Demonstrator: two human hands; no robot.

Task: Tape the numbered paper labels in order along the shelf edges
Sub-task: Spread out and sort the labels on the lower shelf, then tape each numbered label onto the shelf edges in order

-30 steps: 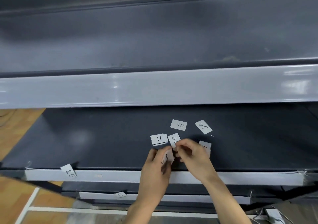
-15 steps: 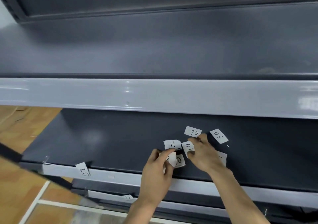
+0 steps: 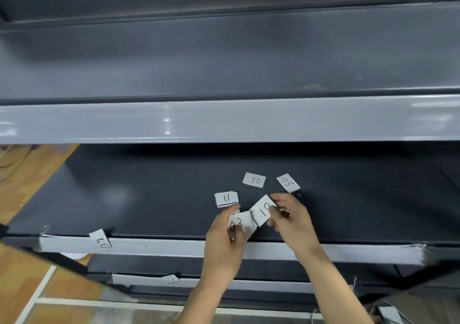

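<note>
Across the middle shelf (image 3: 149, 199) of this dark metal rack the paper labels lie loose, and that's where the action is. Its pale front edge (image 3: 174, 247) runs below, with an 08 label (image 3: 100, 240) sitting crooked near the left end, apparently stuck on already.

Left hand (image 3: 221, 246) reaches over that edge, grip pinched on the 03 label (image 3: 240, 223). Right hand (image 3: 292, 220) is just beside it, grip pinched on a slip that reads 10 (image 3: 263, 210) as held. It could be 01 turned round; I can't settle that. The two slips overlap at their corners.

Behind the left fingertips lies the underlined 11 label (image 3: 226, 199), and farther back sit the 06 label (image 3: 254, 180) and the 05 label (image 3: 288, 183), both upside down to us.

This looks like sorting, with most of the taping yet to come. To do it well:
- Turn every slip the same way up before trusting a number.
- Line them up in sequence on the shelf.
- Hold each by a corner so the digits stay visible.
- Square each one to the edge rather than letting it tilt like the 08.

No tape is in sight.
</note>
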